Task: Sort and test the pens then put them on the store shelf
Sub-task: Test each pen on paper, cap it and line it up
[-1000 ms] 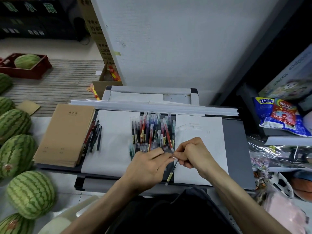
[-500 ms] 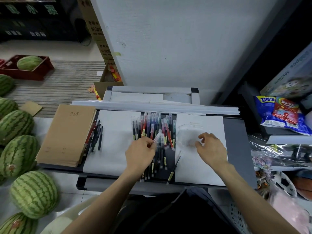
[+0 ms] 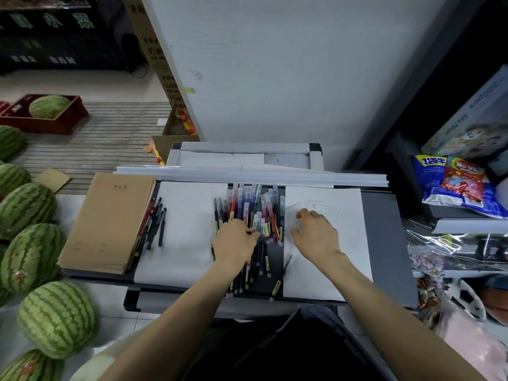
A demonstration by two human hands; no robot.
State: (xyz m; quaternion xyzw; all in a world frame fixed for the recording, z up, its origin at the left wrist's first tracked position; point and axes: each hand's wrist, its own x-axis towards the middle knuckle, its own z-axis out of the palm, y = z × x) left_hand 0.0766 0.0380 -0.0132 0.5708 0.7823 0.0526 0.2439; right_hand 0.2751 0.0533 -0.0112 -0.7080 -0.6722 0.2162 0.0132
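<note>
Several coloured pens (image 3: 248,204) lie in a loose pile on the grey table (image 3: 384,243), between two white paper sheets. My left hand (image 3: 233,247) rests on the near part of the pile, its fingertips pinched on a clear-capped pen (image 3: 257,221) that points away from me. My right hand (image 3: 316,236) lies flat on the right paper sheet (image 3: 349,257), fingers spread and holding nothing. A single dark pen (image 3: 279,281) lies at the sheet's near left edge. A small group of dark and red pens (image 3: 154,224) sits beside the brown notebooks (image 3: 110,218).
Watermelons (image 3: 30,257) line the floor on the left. A shelf on the right holds snack bags (image 3: 456,185) and a boxed item. Long white strips (image 3: 247,173) lie across the table's far edge. A white wall panel stands behind.
One second ago both hands met at a pen at the pile's near end. They have parted: the right moved onto the right sheet, the left went up onto the pile with a pen.
</note>
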